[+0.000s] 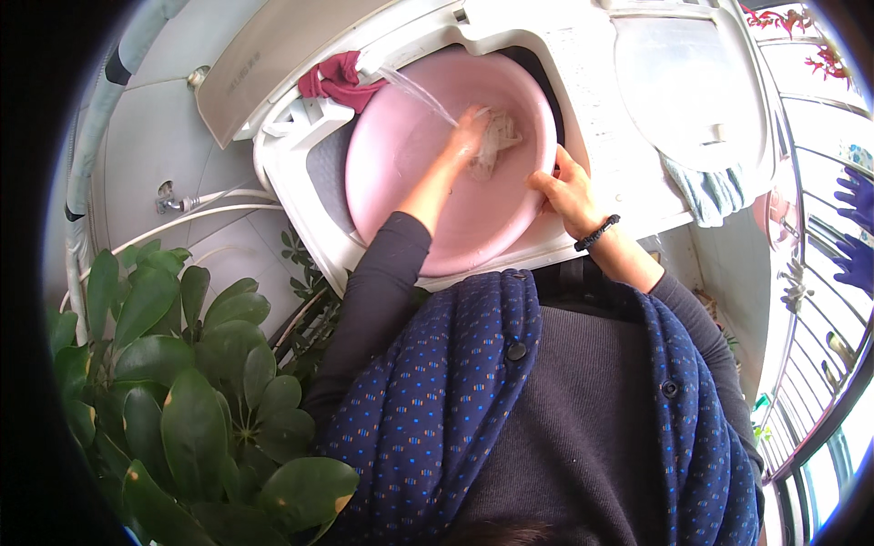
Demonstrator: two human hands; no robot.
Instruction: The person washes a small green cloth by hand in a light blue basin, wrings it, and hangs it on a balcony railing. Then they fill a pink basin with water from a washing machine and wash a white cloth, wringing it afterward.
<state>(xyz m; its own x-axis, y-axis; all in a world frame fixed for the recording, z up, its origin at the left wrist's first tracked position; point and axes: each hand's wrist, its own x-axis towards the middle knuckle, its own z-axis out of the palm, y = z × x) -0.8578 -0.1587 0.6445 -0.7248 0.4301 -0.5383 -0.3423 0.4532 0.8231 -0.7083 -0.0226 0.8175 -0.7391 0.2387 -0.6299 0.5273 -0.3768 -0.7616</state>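
Note:
A large pink plastic basin (pixel 382 170) sits in the open tub of a white washing machine (pixel 311 252). Inside the basin, my left hand (pixel 471 131) grips a wet, whitish cloth (pixel 502 140); its fingertips are partly hidden by the fabric. A thin stream of water (pixel 423 94) falls from the upper left onto or close beside that hand. My right hand (pixel 570 191) holds the basin's right rim, thumb on the inner side and the other fingers mostly out of sight outside. A dark band circles the right wrist.
A dark red cloth (pixel 341 78) lies at the tub's upper left, near the raised lid (pixel 252 68). A blue-grey towel (pixel 707 191) hangs over the machine's right edge. A leafy plant (pixel 198 382) crowds the lower left. Hoses (pixel 232 206) run to a wall tap (pixel 167 201).

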